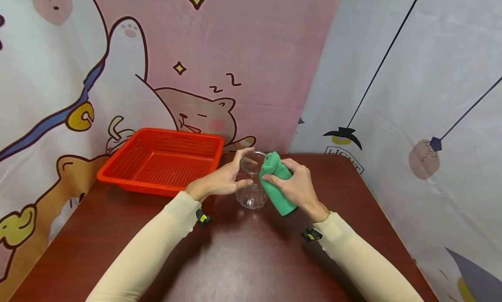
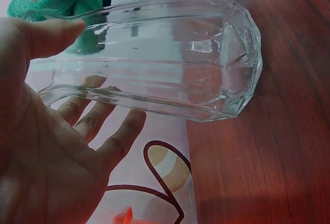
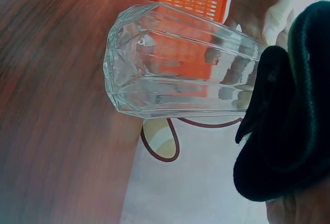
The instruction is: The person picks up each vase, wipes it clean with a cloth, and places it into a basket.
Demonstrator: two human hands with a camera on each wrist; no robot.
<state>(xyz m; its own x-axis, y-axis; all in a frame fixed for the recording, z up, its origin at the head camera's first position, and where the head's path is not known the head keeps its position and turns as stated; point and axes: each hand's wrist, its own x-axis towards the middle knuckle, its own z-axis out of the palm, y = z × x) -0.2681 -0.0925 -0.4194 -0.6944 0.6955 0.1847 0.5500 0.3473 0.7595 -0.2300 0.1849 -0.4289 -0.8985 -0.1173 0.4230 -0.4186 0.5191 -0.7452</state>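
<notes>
A clear, faceted glass jar (image 1: 252,197) is upright near the middle of the table, its rim facing up. My left hand (image 1: 221,178) is round its upper part, the thumb on the near side and the fingers on the far side. In the left wrist view, the left hand (image 2: 56,136) has its fingertips along the glass. My right hand (image 1: 296,184) pinches a folded green cloth (image 1: 279,197) beside the jar's rim. The cloth's dark underside (image 3: 289,105) covers the jar's mouth end in the right wrist view. Whether the base touches the table cannot be told.
An orange-red plastic basket (image 1: 172,162) with a perforated bottom is at the back left of the brown table (image 1: 251,258). A cartoon-printed curtain (image 1: 266,66) hangs behind the table and along its sides.
</notes>
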